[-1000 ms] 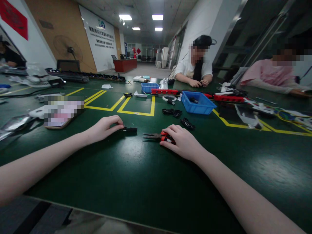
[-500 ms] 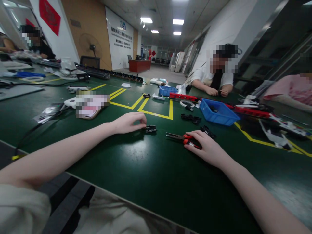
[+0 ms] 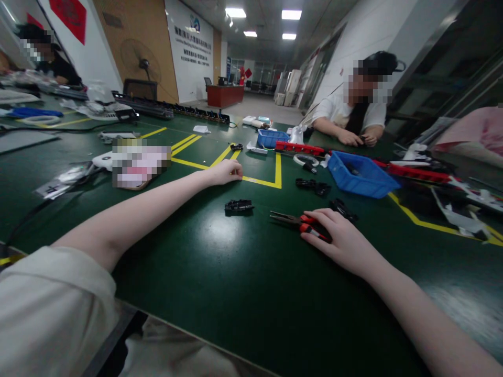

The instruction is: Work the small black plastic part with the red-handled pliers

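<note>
On the white wall panel [image 3: 190, 73], right of the standing fan [image 3: 144, 64], I can read 大数据科技有限公司 above a blurred English line. Left of that fan, the red hanging [image 3: 70, 20] bears a character I can't make out.

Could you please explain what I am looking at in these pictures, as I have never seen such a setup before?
There is no machine here: a person works with two bare hands. Every picture comes from one camera worn on that person's head, looking forward and down.

The right hand holds pliers by their red handles. The left hand is beyond a small black part, fingers curled; whether it holds anything, I cannot tell.

The green table is marked with yellow tape. Farther right lie black bundles and a blue bin. Another person sits across the table.
</note>
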`<state>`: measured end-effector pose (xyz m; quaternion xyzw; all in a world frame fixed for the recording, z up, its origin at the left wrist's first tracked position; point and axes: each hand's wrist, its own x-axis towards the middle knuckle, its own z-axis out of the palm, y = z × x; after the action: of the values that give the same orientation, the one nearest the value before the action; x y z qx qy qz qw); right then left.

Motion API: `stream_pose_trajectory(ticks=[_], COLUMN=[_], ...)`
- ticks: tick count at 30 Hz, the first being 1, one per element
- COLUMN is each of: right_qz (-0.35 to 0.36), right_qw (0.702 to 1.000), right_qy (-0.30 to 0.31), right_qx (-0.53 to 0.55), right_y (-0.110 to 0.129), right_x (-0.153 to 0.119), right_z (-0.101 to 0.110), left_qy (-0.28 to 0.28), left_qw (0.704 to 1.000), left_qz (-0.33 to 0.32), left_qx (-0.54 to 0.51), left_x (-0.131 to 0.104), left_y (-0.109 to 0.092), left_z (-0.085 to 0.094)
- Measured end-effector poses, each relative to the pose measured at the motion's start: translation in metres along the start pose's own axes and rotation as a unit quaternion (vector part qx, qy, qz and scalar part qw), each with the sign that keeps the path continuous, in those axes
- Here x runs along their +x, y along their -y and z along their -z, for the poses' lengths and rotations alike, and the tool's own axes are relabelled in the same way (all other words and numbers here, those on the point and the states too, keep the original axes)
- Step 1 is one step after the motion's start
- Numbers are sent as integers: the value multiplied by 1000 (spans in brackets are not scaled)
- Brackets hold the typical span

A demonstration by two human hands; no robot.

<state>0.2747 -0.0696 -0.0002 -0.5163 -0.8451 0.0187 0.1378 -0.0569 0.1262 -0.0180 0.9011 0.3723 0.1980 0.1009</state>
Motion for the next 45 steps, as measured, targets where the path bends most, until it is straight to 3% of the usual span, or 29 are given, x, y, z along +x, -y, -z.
stream_pose_trajectory(ticks=[7,12,16,20,23,26,35,42,45], right_qz=[-5,-8,-7,-2,2,-1,-37,-48,-45], right_qw=[1000,1000,1000,1000,1000,999,996,992,990], right_qy=[3,2,-2,-6,-10,-12,-23,-40,-74], right_qx=[-1,-7,-11,-16,-21,-37,-80,-105,-112], right_y=[0,1,0,0,0,1,4,16,21], right_x=[1,1,2,3,2,0,-4,-4,-6], right_z=[-2,-2,-2,-3,-3,-3,-9,-4,-2], left_qy=[-7,43,65,57,96,130,139,45,62], left_qw=[998,997,998,990,982,978,976,986,984], left_qz=[-15,0,-13,-96,-115,-104,-94,-72,-87], left_qx=[53,71,13,-89,-113,-124,-142,-141,-145], left_x=[-4,0,-8,-29,-40,-45,-50,-73,-91], left_y=[-6,-20,-49,-85,-100,-102,-89,-92,-94], left_z=[0,6,19,33,39,39,31,42,42])
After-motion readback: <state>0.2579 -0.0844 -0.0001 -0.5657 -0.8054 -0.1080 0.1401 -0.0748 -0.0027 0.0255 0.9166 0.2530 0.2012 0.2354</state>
